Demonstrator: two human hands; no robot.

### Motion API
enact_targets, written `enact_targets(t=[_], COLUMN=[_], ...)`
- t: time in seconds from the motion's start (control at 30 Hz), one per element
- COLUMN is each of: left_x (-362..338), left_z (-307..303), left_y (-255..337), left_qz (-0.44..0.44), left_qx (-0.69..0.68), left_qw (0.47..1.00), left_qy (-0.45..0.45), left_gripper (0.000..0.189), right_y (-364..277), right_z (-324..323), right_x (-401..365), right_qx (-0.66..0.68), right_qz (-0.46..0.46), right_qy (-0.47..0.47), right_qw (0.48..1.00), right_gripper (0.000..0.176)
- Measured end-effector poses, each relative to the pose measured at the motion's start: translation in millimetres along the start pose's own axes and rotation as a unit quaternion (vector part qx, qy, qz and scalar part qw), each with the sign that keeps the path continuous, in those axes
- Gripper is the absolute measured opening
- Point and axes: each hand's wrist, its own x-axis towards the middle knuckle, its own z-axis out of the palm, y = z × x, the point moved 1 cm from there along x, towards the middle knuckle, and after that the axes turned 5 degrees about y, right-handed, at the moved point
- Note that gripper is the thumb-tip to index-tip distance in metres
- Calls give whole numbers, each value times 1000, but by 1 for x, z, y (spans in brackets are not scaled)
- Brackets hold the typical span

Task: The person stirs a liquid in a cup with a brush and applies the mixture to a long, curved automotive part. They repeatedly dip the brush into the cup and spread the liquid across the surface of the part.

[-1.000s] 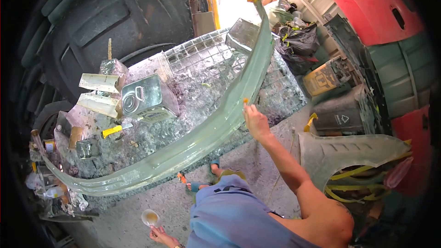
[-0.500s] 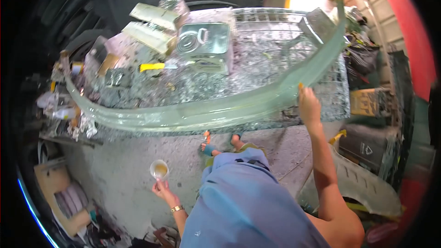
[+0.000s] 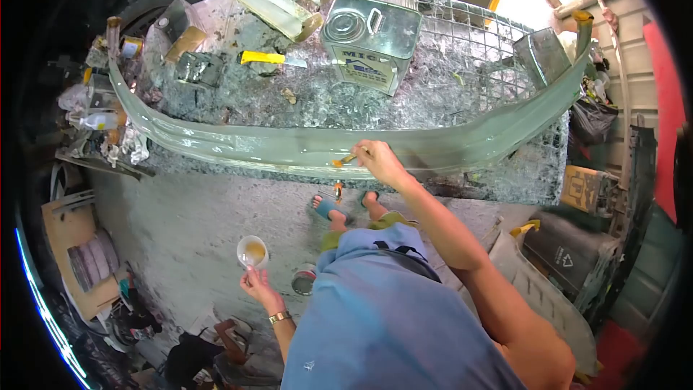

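A white cup (image 3: 242, 250) holding some amber liquid (image 3: 255, 250) is pinched at its edge by my left hand (image 3: 261, 289), out over the floor at the lower left. Between the closed fingers of my right hand (image 3: 382, 162) is a small brush (image 3: 346, 160), its orange-tinted tip pointing left. The tip is at the middle of a long, curved, glossy pale-green panel (image 3: 267, 146); contact cannot be made out for certain. The panel bows across the front of the workbench, and its two ends rise at left and right.
On the mottled workbench (image 3: 238, 101) stand a rectangular metal can (image 3: 368, 50), a yellow-handled scraper (image 3: 263, 58) and angled pale panels (image 3: 267, 9). Wire mesh (image 3: 462, 36) covers the right side. A small can (image 3: 304, 279) sits on the floor by my left arm.
My right hand has moved left along the panel, from its right part to the middle, with the brush. The view has shifted; my left hand still holds the cup.
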Motion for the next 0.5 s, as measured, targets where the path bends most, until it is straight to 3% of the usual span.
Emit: enact_targets(t=[0.1, 0.37, 0.5], left_x=[1, 10, 13], left_z=[-4, -8, -10], left_y=[-3, -17, -21], left_qz=[-9, -14, -16], left_qx=[6, 3, 6], left_qw=[1000, 999, 1000], left_qy=[26, 39, 23], left_gripper=[47, 42, 52], right_y=[15, 15, 22], right_z=[-32, -135, -174], right_x=[-5, -44, -51], right_qx=[-113, -196, -181], right_qz=[-29, 97, 172], right_qy=[5, 25, 18], right_qw=[993, 976, 968], right_gripper=[24, 26, 25])
